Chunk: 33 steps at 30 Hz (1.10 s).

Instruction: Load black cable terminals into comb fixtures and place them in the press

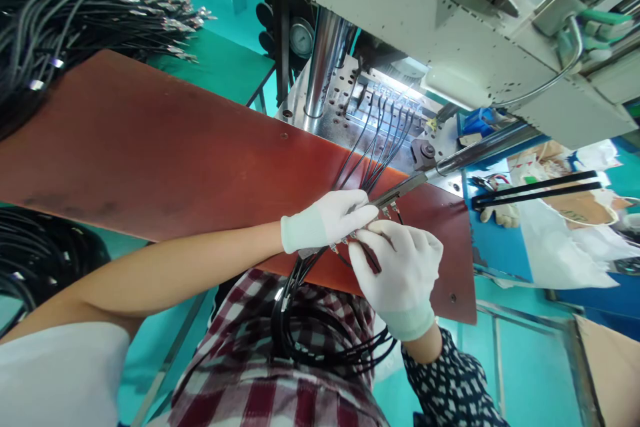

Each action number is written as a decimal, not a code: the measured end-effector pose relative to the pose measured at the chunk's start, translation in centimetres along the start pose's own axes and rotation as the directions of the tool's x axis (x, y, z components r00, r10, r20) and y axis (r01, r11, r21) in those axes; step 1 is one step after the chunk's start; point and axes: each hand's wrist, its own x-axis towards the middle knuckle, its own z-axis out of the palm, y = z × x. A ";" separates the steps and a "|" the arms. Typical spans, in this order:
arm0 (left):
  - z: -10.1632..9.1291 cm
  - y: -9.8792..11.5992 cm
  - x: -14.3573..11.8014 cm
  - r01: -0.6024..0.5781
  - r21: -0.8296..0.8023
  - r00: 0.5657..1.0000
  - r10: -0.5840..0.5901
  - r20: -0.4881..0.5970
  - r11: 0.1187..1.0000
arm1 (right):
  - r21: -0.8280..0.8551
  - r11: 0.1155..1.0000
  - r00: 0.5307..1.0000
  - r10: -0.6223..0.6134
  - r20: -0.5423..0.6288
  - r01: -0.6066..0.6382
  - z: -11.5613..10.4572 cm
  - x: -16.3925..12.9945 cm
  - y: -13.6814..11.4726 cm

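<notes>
A long metal bar (400,191) lies slantwise over the brown board, with small metal cable connectors (386,211) set along its near side. My left hand (333,217), in a white glove, is closed at the bar, its thumb and fingers pressed around a connector there. Beside it my right hand (400,270), gloved too, pinches at the same row from the near side; its fingertips partly hide the piece. Black cables (300,273) hang from the bar's left part into a coil (285,327) on my lap.
A press with a steel column (323,63) stands ahead; several black cables (387,133) run out of its mould (385,103). The brown board (150,147) spans in front of me. Finished-looking cable bundles (100,7) lie at left. Pliers (493,181) and a glove (503,213) lie right.
</notes>
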 end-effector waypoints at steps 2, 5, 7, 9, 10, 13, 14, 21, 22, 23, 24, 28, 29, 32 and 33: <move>0.0 0.0 0.0 0.007 -0.007 1.000 -0.007 -0.010 1.000 | -0.002 1.000 1.000 0.002 -0.009 -0.002 -0.2 -0.3 -0.3; 0.1 0.2 0.0 0.040 -0.023 0.999 -0.040 -0.021 0.999 | -0.014 1.000 1.000 -0.006 0.000 0.006 0.0 -0.4 -0.8; 0.2 0.2 0.0 0.042 -0.029 0.999 -0.043 -0.018 0.999 | -0.022 1.000 1.000 -0.008 0.003 0.008 0.4 -0.4 -1.0; 0.2 0.1 0.0 0.020 -0.018 1.000 -0.020 -0.018 1.000 | -0.028 1.000 1.000 -0.007 -0.007 0.007 0.7 -0.2 -1.2; 0.1 0.0 0.0 0.003 -0.006 1.000 -0.003 -0.020 1.000 | -0.027 1.000 1.000 -0.006 -0.013 0.006 0.9 -0.2 -1.2; 0.1 -0.2 0.0 -0.040 0.020 0.999 0.040 -0.032 0.999 | -0.012 1.000 1.000 0.000 -0.017 0.000 1.1 -0.2 -1.1; 0.1 -0.2 0.0 -0.040 0.018 0.999 0.041 -0.033 0.999 | -0.007 1.000 1.000 0.004 -0.013 -0.004 1.1 -0.2 -1.1; 0.1 0.3 0.0 0.023 -0.003 0.999 -0.023 -0.030 1.000 | 0.016 1.000 1.000 0.011 0.018 -0.012 0.1 -0.9 -1.7; 0.1 0.3 0.0 0.021 -0.003 0.999 -0.021 -0.036 1.000 | 0.018 1.000 1.000 0.007 0.028 -0.008 0.1 -1.0 -1.9; 0.1 0.2 0.0 0.021 -0.005 0.999 -0.022 -0.039 1.000 | 0.015 1.000 0.999 0.003 0.040 -0.004 0.2 -1.1 -2.0; 0.1 0.2 0.0 0.023 -0.004 0.999 -0.023 -0.042 1.000 | 0.009 1.000 0.999 0.000 0.049 -0.001 0.4 -1.1 -2.1; 0.3 0.0 0.1 0.002 0.034 0.998 0.000 -0.070 0.999 | 0.003 1.000 0.999 -0.010 0.048 0.010 1.3 -1.1 -2.2; 0.3 0.0 0.1 -0.005 0.042 0.997 0.008 -0.077 0.999 | 0.009 1.000 0.999 -0.014 0.040 0.013 1.6 -1.1 -2.2; 0.5 0.1 0.2 -0.014 0.054 0.996 0.019 -0.091 0.998 | 0.025 1.000 1.000 -0.012 0.011 0.012 2.0 -1.3 -2.7; 0.5 0.1 0.2 -0.014 0.058 0.995 0.019 -0.093 0.998 | 0.028 1.000 1.000 -0.006 0.008 0.006 2.0 -1.4 -2.8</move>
